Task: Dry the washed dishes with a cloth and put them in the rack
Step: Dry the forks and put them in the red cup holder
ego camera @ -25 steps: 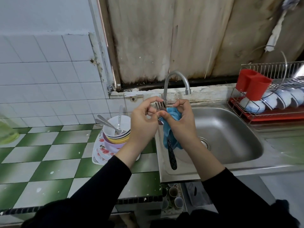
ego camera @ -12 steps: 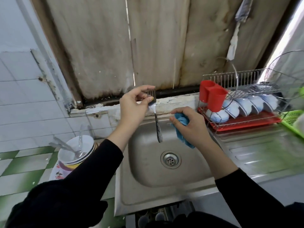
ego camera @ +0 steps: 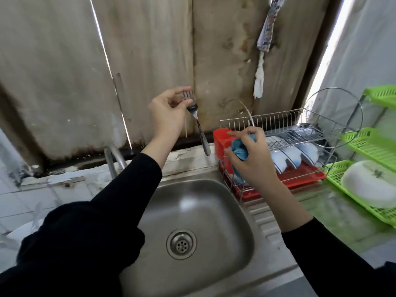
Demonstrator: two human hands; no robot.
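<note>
Fingers (ego camera: 248, 130) of my right hand (ego camera: 255, 166) are curled round the bunched cloth (ego camera: 241, 148), keeping it balled up and out of the way in front of the rack (ego camera: 300, 133), at 2 o'clock from the drain (ego camera: 181, 244). Further out, at 12 o'clock from the drain, my left hand (ego camera: 169, 116) pinches the fork (ego camera: 200, 129) by its tines between thumb and fingertips, so the handle hangs free and points down toward 5 o'clock. I judge that this grip lets me drop it handle-first into the red cup (ego camera: 220, 140), which sits just beside the handle tip at its 3 o'clock. The fork is not yet in the rack. Beyond the cup, bowls (ego camera: 287, 159) stand on edge in the lower tier, so they can drain

A second ago both hands met over the sink (ego camera: 214, 200), with the cloth wrapped on the fork. Half a second ago the cloth was off and the fork hung over the basin. Now the fork has gone up and toward 3 o'clock, clear of the sink, and my right hand has shifted in front of the rack
</note>
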